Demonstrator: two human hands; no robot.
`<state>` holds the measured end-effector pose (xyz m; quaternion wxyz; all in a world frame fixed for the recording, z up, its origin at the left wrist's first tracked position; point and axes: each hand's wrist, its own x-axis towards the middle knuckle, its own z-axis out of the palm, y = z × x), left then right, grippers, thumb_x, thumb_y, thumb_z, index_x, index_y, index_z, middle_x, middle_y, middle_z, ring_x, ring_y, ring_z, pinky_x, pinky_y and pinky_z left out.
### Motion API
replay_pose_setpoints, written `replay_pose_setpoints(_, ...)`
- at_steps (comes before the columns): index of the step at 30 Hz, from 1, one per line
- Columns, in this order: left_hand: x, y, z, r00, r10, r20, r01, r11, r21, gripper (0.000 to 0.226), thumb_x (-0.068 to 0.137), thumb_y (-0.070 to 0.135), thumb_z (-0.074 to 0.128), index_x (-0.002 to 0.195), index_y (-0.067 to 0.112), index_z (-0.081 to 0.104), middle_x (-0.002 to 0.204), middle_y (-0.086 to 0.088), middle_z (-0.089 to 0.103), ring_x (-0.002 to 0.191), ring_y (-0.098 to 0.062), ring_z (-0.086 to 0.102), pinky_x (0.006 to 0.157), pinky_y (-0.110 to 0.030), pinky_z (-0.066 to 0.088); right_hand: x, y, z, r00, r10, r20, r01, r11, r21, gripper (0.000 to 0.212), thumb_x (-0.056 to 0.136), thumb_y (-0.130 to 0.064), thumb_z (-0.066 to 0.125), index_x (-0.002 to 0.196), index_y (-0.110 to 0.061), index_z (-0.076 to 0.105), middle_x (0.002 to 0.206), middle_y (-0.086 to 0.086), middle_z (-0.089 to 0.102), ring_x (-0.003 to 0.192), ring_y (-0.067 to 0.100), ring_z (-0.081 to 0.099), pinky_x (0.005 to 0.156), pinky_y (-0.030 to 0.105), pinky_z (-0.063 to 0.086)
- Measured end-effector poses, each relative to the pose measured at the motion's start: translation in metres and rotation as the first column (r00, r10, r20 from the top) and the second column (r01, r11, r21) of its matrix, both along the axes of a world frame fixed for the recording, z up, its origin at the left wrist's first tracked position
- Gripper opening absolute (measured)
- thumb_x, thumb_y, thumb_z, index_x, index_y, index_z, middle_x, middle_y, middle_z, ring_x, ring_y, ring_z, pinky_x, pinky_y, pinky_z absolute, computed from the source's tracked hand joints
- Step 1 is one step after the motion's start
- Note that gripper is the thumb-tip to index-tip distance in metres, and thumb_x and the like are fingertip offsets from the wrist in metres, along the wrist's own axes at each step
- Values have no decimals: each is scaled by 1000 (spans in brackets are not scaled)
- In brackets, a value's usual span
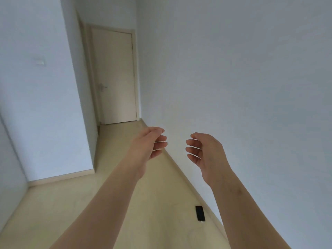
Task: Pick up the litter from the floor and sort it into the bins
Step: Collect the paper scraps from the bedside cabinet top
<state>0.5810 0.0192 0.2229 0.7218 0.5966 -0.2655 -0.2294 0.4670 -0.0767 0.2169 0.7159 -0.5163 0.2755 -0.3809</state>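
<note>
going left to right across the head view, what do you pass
wall switch → door → left hand → right hand

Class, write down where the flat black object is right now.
In the head view the black object lies on the floor, low and right of centre, close to the right wall, below the right hand.
</note>
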Motion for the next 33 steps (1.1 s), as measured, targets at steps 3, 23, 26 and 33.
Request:
replay_pose_setpoints(3,57,13,-12,990,133,-50,-132,991,23,14,95,18,50,88,18,63,81,1,63,78,-14,63,78,-30,49,74,2,-12,992,121,-22,-120,993,18,7,89,-16,56,83,-13,60,72,2,62,63,17,56,62,27,45)
replay_pose_setpoints(23,360,46,-57,643,749,-158,-744,660,100,11,91,21,56,95,16,64,82,1,66,77,-14,65,77,-30,50,470,4,-46,661,723,-204,-731,681,45,7,89,-17,58,81,-16,59,72,0,65,61,15,57,61,25,47)
replay_pose_setpoints(26,402,82,-65,573,804,-159,-801,591,98,11,92,21,55,95,15,64,82,1,65,76,-15,64,76,-30,50,524,39,-53,597,774,-209,-785,618,48,7,89,-17,58,81,-17,59,69,-1,64,62,15,57,61,25,46)
replay_pose_setpoints(33,509,196,-76,441,878,-184,-882,462,92,11,93,19,54,94,16,64,86,-2,65,80,-17,65,76,-29,51,646,158,-56,449,866,-221,-884,466,32,5,89,-18,56,86,-16,59,73,-1,64,65,16,58,65,26,48)
